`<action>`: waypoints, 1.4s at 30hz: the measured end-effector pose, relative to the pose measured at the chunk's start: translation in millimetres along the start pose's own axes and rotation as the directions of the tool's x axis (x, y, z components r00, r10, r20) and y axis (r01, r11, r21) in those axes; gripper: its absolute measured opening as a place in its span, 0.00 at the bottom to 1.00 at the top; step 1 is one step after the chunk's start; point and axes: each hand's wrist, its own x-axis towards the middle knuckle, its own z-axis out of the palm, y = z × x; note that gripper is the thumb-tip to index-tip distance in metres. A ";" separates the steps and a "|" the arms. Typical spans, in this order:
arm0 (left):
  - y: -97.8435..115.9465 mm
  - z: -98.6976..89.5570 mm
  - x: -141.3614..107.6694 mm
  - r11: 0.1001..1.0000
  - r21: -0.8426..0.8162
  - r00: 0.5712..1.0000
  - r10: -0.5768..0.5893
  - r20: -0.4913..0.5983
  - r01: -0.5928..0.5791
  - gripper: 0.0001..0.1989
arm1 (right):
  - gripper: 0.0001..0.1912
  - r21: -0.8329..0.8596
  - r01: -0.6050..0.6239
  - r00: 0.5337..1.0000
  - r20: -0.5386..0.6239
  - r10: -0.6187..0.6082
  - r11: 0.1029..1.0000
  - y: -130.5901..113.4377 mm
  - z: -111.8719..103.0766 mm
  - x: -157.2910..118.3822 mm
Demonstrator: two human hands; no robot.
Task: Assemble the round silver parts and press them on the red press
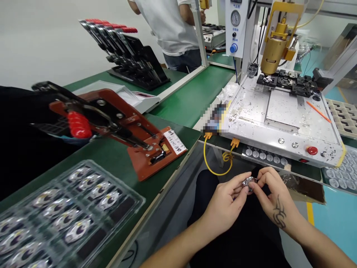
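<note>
A small round shiny metal part (249,182) is pinched between my two hands, above my lap. My left hand (230,199) grips its left side with thumb and fingers closed. On the right side, the thumb and fingers of my right hand (272,191) are closed on the same part. Its underside is hidden by my fingers. Left of my hands, a clear tray (111,174) on the green table holds several shiny oval parts (79,229). Behind the tray stands a brown press fixture (147,167) with a red handle (79,124).
At the right is a white machine (251,130) with a gold head (272,56), black fixtures (288,81) and a red button (311,150). A yellow cable (205,156) loops below its edge. A rack of red-handled clamps (145,67) and a person (177,31) are farther back.
</note>
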 end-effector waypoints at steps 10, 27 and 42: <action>25.5 -24.6 6.4 0.984 0.170 0.998 0.056 -0.012 -0.053 0.25 | 0.11 0.314 -0.131 0.988 0.122 0.097 0.940 1.1 7.2 14.3; 25.7 -28.4 -5.7 0.998 0.062 0.986 0.041 -0.161 -0.032 0.15 | 0.24 0.385 -0.049 0.947 0.312 -0.080 0.922 -8.6 6.0 42.2; 150.1 -158.0 -11.9 0.005 0.939 0.352 0.928 0.124 -0.345 0.14 | 0.20 0.176 0.572 0.777 0.195 -0.598 0.801 -25.9 16.2 117.8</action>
